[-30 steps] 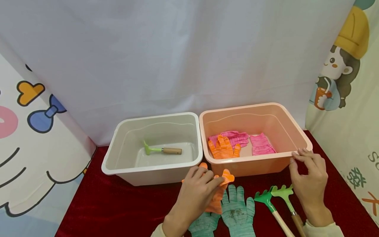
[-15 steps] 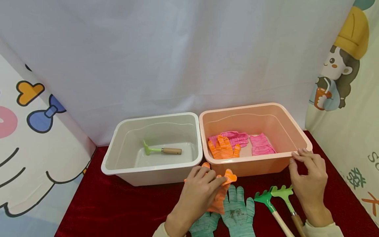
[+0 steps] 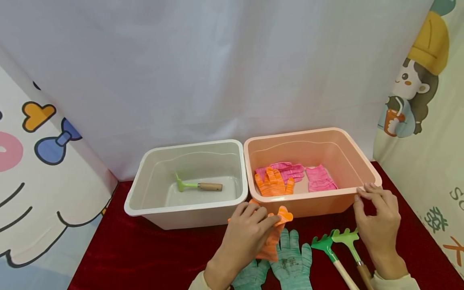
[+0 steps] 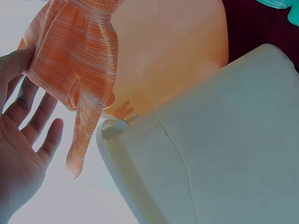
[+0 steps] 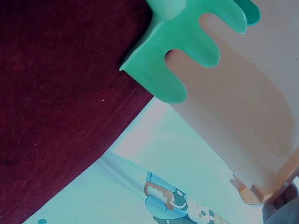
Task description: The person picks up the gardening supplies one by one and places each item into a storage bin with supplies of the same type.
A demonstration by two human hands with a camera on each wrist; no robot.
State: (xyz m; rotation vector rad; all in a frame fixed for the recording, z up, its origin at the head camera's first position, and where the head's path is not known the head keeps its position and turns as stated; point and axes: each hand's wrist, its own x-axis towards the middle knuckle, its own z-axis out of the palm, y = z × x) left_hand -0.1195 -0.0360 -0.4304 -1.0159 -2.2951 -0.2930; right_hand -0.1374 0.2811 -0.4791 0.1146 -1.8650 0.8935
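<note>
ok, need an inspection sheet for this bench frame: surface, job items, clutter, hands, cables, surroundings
Surface: dark red cloth over the table.
Job's things: orange glove gripped by the left hand, just in front of the peach bin; that bin holds one orange glove and pink gloves.
Clutter: white bin with a light green hand rake; teal gloves and two green rakes on the cloth.
Hands: left holds the glove; right hand has its fingers on the peach bin's near right rim.
Cables: nothing seen.
Surroundings: white curtain behind, cartoon-print panels on both sides.
</note>
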